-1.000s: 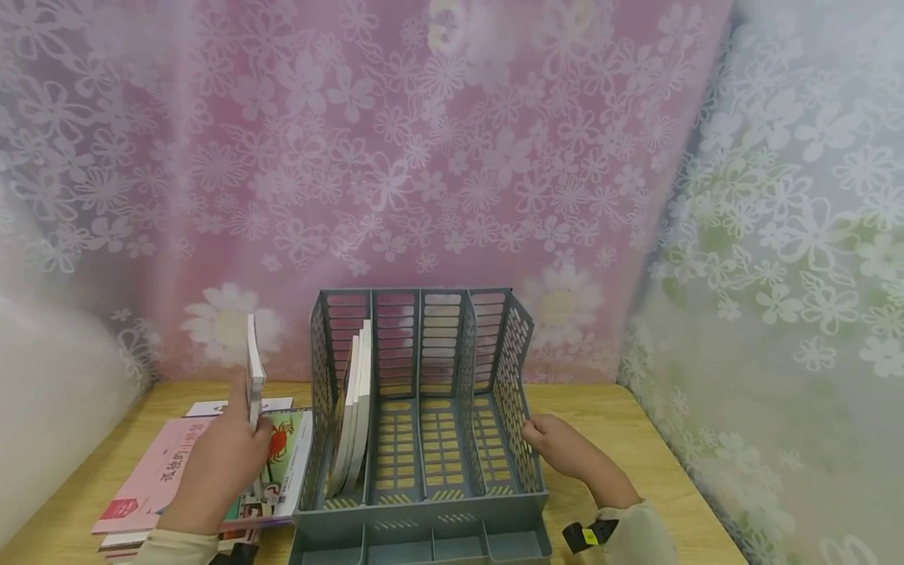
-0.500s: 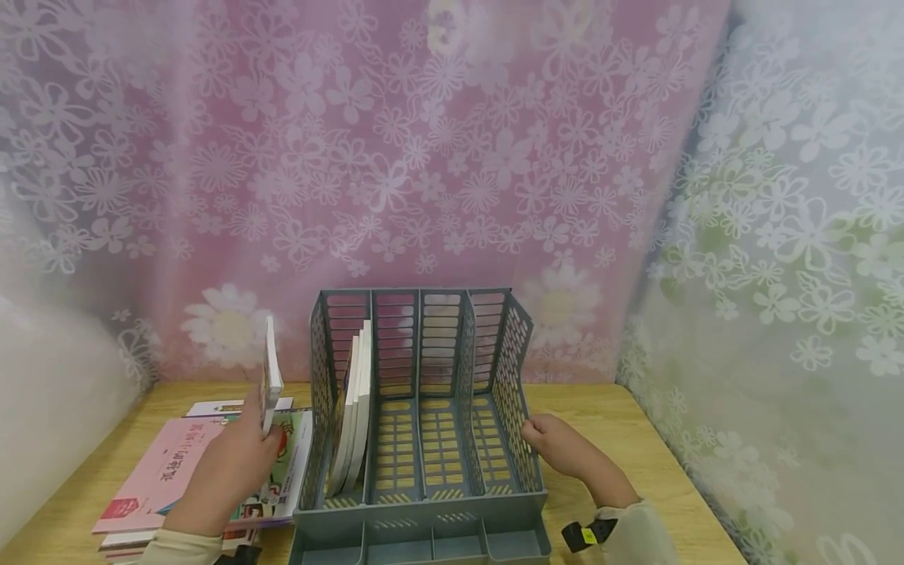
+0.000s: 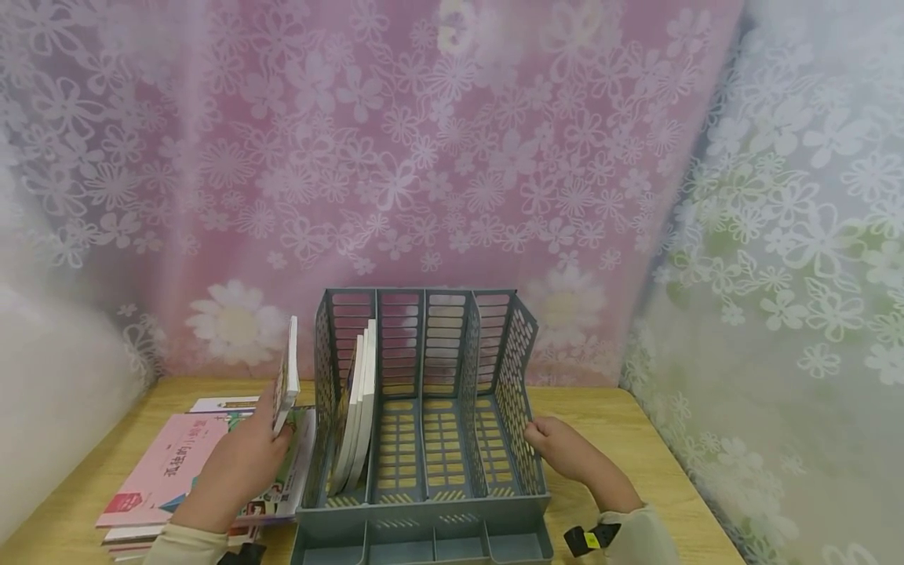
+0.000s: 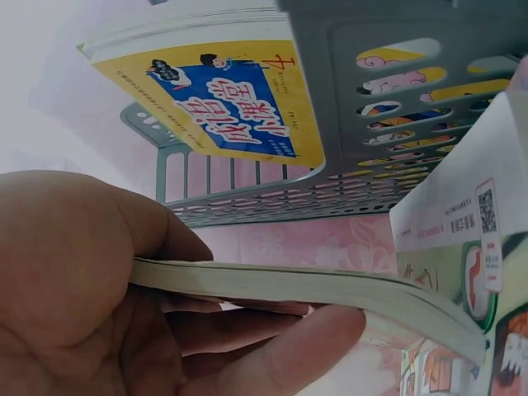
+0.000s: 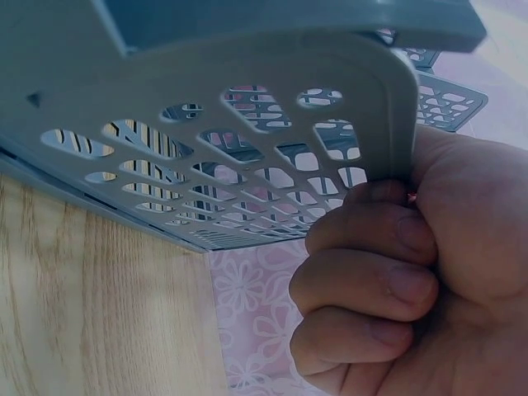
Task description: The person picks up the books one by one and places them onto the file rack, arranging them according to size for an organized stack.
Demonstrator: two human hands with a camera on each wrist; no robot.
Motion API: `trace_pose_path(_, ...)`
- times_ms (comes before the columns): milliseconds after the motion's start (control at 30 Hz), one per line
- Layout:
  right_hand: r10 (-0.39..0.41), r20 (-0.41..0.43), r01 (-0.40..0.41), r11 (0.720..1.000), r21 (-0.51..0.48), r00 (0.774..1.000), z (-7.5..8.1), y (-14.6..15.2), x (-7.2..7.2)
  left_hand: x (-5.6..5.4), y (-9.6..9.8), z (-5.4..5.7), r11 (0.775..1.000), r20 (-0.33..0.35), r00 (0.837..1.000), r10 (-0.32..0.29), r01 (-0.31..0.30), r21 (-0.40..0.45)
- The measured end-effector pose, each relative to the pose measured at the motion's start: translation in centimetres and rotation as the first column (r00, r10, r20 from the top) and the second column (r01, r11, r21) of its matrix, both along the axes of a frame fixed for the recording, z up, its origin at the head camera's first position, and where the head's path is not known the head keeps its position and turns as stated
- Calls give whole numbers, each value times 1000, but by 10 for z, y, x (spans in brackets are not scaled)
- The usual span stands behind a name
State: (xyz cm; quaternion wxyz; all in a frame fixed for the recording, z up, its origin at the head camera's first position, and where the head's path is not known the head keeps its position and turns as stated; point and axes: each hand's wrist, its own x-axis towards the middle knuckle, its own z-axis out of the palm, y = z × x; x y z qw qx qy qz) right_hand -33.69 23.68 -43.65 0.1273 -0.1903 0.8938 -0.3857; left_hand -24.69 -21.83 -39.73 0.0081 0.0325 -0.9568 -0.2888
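Note:
My left hand holds a thin book upright, spine or page edge facing me, just left of the grey desktop file organizer. In the left wrist view, its thumb and fingers lie on opposite sides of that book. Several books stand leaning in the organizer's leftmost compartment; one has a yellow and blue cover. At the organizer's right side wall, my right hand grips the edge, its fingers curled by the perforated panel.
Under my left hand lies a stack of books, with a pink-covered book on its left and a green illustrated cover beside it. The wooden table ends at a flowered pink curtain behind. Small open trays line the organizer's front.
My left hand has carried the upright book rightward, closer to the organizer's left wall. The right hand keeps its hold on the side wall.

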Motion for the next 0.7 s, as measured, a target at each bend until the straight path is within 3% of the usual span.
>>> trace_pose_path(700,-7,3,7,999,31,1000,-2,1,-2,1,1,-5,1000,-39,999,-13,12,-12)
